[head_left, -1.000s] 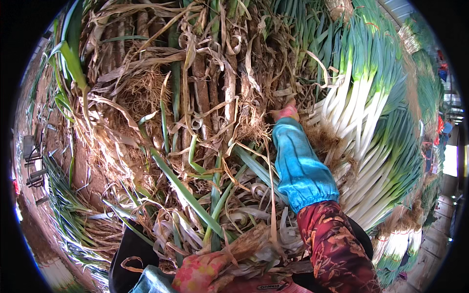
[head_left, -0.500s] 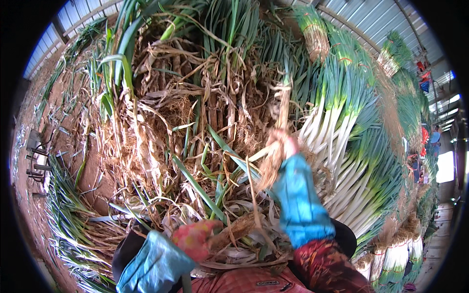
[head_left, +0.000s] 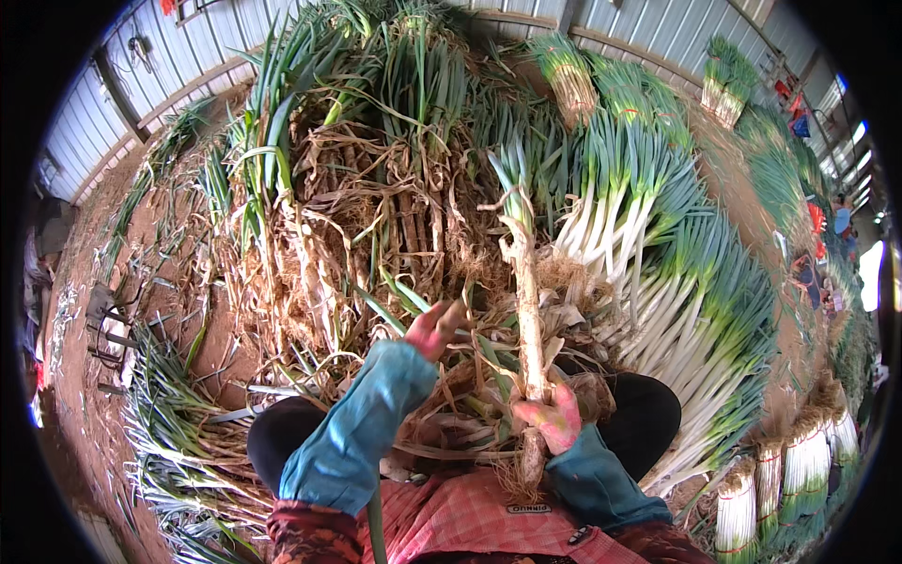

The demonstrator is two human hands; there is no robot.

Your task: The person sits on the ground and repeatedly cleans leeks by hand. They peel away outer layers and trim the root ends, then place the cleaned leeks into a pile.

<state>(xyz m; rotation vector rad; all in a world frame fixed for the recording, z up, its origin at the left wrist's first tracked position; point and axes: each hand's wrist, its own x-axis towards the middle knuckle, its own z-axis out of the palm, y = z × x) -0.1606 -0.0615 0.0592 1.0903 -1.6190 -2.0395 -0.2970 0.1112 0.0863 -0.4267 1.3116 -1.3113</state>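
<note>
- Unpeeled green onion (head_left: 524,282) standing upright at centre frame, roots hanging below the fist.
- Right hand (head_left: 550,418), pink-gloved, gripping its lower stalk with fingers closed.
- Left hand (head_left: 434,327) hovering left of the stalk, fingers loosely spread, holding nothing.
- Heap of dry, husky onions (head_left: 376,207) filling upper centre.
- Cleaned white-stemmed onions (head_left: 695,310) lying stacked at right.
- Tied bundles (head_left: 799,470) standing lower right.

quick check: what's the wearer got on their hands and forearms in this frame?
Both hands wear reddish-pink gloves: left hand, right hand. Over each forearm sits a loose, wrinkled teal-blue sleeve cover: left sleeve cover, right sleeve cover. Below the covers, dark red patterned sleeves show near the lower edge. No watch or jewellery shows.
</note>
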